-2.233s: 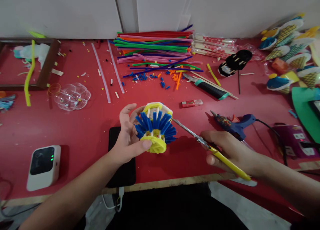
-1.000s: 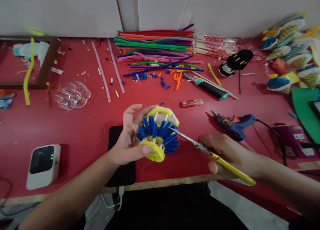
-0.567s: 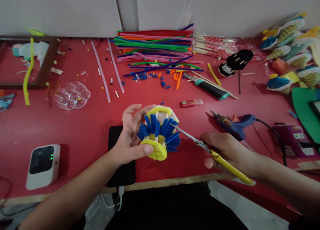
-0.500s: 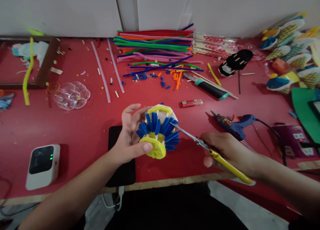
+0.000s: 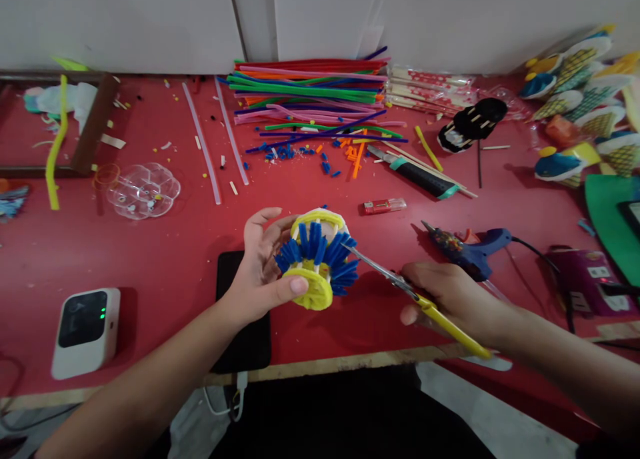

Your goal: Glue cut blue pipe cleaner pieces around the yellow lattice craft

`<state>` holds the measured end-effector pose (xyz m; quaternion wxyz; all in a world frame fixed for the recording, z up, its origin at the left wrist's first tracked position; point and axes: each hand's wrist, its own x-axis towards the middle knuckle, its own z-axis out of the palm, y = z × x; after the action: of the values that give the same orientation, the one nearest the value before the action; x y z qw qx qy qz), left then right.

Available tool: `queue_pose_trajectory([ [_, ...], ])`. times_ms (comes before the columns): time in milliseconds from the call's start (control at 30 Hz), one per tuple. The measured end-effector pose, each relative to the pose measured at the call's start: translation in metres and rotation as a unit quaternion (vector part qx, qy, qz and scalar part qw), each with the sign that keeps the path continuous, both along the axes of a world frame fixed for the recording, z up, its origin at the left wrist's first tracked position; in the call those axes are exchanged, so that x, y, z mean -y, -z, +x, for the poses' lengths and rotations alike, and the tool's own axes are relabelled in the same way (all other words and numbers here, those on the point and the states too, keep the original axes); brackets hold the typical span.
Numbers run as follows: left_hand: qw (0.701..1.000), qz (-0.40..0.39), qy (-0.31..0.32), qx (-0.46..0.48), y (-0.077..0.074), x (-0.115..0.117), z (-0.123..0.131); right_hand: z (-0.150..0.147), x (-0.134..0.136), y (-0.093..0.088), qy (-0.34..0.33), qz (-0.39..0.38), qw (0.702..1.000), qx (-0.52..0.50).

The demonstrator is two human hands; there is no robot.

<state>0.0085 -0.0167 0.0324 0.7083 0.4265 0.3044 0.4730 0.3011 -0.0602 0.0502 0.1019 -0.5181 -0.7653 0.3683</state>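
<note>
My left hand (image 5: 265, 272) holds a small craft wheel (image 5: 314, 292), its thumb pressed on one of the two yellow round ends. Thin pale sticks join the ends. Short blue pipe cleaner pieces (image 5: 315, 242) fan out around the middle. My right hand (image 5: 450, 299) is closed around yellow-handled scissors (image 5: 435, 312). The scissor blades point left, and their tips reach the blue pieces on the wheel's right side. Whether the tips touch a piece I cannot tell.
Colourful pipe cleaners (image 5: 305, 89) are piled at the back. A utility knife (image 5: 420, 177), a red lighter (image 5: 384, 206) and a glue gun (image 5: 470, 249) lie to the right. A black phone (image 5: 245, 346) is under my left wrist. A white device (image 5: 86, 332) sits at the left.
The craft wheel has turned slightly in my left hand, its near yellow end shifting a little right and up. The scissors' handle has swung slightly left.
</note>
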Motion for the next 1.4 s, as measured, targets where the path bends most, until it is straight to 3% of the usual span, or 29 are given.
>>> queue_pose_trajectory([
  [167,1.000,0.002,-0.004,0.007,0.004,0.001,-0.001,0.002,0.000,0.001,-0.009,0.035,0.999,-0.012],
  [467,1.000,-0.019,-0.015,0.020,0.004,0.002,0.000,-0.005,-0.008,-0.016,-0.034,0.011,0.999,-0.027],
  [1133,0.999,0.012,0.029,0.019,0.006,0.002,-0.001,-0.009,-0.004,-0.015,-0.010,-0.003,0.998,-0.056],
  [1400,1.000,-0.001,-0.004,-0.015,0.009,0.003,-0.005,-0.011,-0.007,-0.019,-0.014,-0.007,0.999,-0.049],
])
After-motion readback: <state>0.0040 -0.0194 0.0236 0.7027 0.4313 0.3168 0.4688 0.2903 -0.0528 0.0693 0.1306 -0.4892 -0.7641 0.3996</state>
